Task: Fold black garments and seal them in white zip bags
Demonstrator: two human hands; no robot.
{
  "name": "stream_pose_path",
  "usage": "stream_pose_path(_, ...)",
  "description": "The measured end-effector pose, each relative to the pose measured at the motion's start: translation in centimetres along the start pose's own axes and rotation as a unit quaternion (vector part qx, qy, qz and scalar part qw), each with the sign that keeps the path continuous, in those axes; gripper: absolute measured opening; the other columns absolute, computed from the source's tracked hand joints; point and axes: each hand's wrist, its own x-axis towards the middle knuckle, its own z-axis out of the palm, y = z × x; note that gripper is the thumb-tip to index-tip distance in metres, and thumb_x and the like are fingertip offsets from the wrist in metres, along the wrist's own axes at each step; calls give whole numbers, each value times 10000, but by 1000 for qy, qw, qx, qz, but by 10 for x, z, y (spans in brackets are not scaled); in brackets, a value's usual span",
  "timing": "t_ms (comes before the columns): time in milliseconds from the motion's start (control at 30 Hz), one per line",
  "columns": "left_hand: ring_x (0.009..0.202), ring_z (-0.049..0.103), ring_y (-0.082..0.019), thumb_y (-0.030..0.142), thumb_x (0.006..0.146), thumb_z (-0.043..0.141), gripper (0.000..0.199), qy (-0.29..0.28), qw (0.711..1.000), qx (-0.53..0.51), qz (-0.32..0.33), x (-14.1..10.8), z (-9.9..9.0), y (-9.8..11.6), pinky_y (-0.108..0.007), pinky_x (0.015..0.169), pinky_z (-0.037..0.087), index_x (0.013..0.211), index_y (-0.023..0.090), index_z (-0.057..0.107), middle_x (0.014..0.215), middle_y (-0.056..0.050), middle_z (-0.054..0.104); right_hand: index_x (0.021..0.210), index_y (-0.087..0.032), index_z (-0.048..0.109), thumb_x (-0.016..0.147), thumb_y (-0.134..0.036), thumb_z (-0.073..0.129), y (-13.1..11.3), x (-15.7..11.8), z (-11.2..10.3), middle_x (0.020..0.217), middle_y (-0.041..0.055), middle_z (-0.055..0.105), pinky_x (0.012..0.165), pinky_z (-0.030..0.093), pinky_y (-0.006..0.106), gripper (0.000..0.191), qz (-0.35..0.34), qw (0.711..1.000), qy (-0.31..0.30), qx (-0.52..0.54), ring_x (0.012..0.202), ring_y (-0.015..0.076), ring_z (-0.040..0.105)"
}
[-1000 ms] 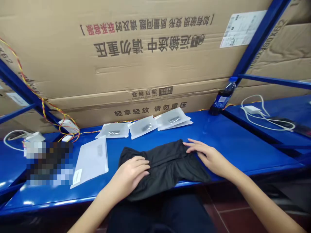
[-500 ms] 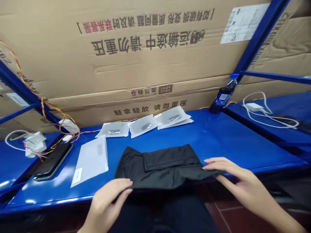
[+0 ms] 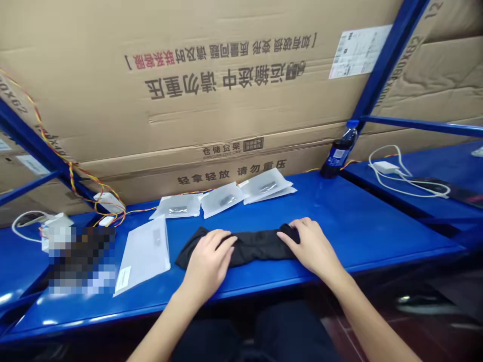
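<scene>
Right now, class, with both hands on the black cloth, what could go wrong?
The left end of the black cloth lies close to the large white pouch, so a sideways sweep of the left hand might nudge the pouch. The cloth might also spread open if the right hand lifts from the other end.

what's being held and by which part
The cloth: the right hand grasps its right end; the left hand lies over its left part, grip unclear.

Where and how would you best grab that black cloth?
Probably near both ends of the black cloth, from the front of the blue shelf: it lies as a long, narrow strip along that edge, and held at one end it might droop.
</scene>
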Motion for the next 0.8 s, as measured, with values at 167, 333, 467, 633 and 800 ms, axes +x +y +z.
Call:
stream_pose_path(167,1397,612,-329,358,1065,586,425,-88,994,20,58,-11,9,19,-516,1132,558,1451,183,619,1481,-132,663,1065,-229,616,944,-483,584,9,15,-12,964,105,744,786,557,393,283,108,986,-48,116,941,313,732)
stream_pose_path(333,1424,588,-338,343,1071,572,449,-81,995,20,55,-20,-4,27,-515,1137,562,1475,147,593,1528,-151,619,1091,-197,698,925,-424,639,20,42,-46,949,116,759,744,531,375,288,141,990,5,26,891,308,737)
stream_pose_path(467,1382,630,-316,288,1085,530,358,-36,997,-15,63,-22,-8,36,-496,1119,583,1388,151,662,1442,-138,691,1126,-212,716,979,-394,586,-17,31,-46,1040,115,768,740,509,378,268,84,990,98,-60,916,308,724)
stream_pose_path(633,1248,719,-302,217,1067,545,263,8,997,-50,52,-27,-5,40,-499,1063,627,1238,151,733,1250,-121,786,1112,-210,733,1067,-436,493,-73,-18,1,1032,110,778,772,541,381,334,-127,988,82,-16,930,286,714)
stream_pose_path(800,1218,726,-299,175,1048,575,218,33,998,-44,29,-42,-17,34,-498,1034,640,1186,168,743,1203,-112,798,1047,-217,735,1058,-516,509,-51,-35,10,1005,108,771,827,524,420,375,-58,984,169,15,927,296,682)
